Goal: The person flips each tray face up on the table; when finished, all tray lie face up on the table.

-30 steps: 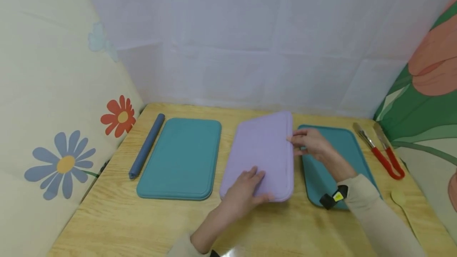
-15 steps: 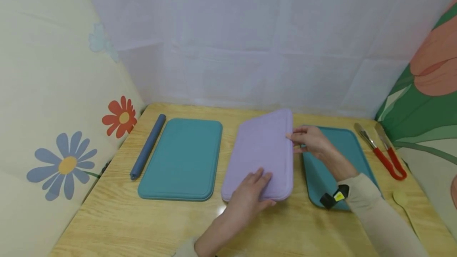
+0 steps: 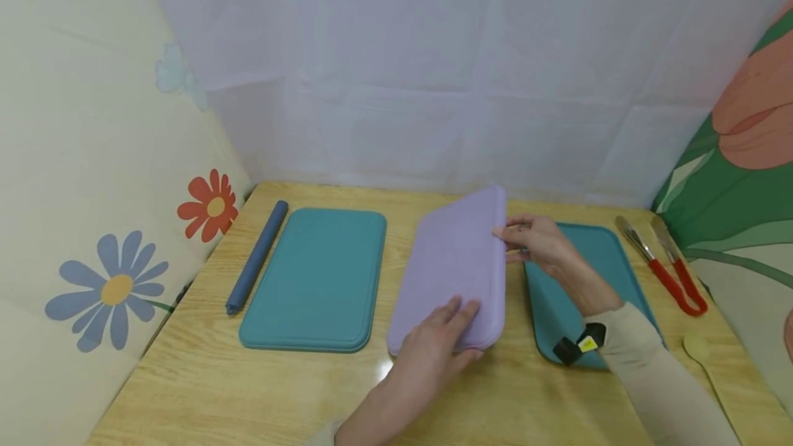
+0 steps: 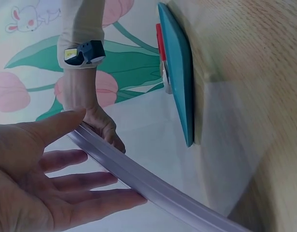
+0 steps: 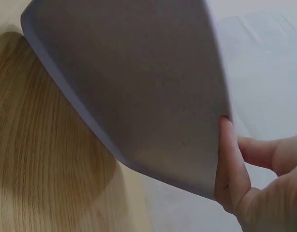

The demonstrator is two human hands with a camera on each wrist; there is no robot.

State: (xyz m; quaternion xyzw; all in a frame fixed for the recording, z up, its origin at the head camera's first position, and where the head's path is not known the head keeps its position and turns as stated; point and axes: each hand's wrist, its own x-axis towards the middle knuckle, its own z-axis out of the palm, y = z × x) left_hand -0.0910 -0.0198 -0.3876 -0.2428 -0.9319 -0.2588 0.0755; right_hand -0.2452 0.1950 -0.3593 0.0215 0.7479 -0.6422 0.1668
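A light purple tray (image 3: 451,267) is tilted over the middle of the table, its right side raised and its left side low. My right hand (image 3: 537,243) pinches the raised right edge, thumb on one face and fingers behind; the right wrist view shows those fingers (image 5: 230,164) against the tray's shaded underside (image 5: 134,92). Near the front edge my left hand (image 3: 434,346) touches the upper face with straight fingers. In the left wrist view, the left fingers (image 4: 85,182) lie against the tray's rim (image 4: 153,186), with the thumb near the same edge.
On the left lies a teal tray (image 3: 314,277), with a blue rolled stick (image 3: 257,259) beside it. Another teal tray (image 3: 597,274) rests under my right forearm. Red-handled tongs (image 3: 672,277) and a pale yellow spoon (image 3: 700,356) lie at the far right. A pale cloth (image 3: 396,74) hangs behind.
The purple tray's right side has risen a little and its left side has shifted right. My left hand has slid right along the near part; my right hand keeps its pinch.
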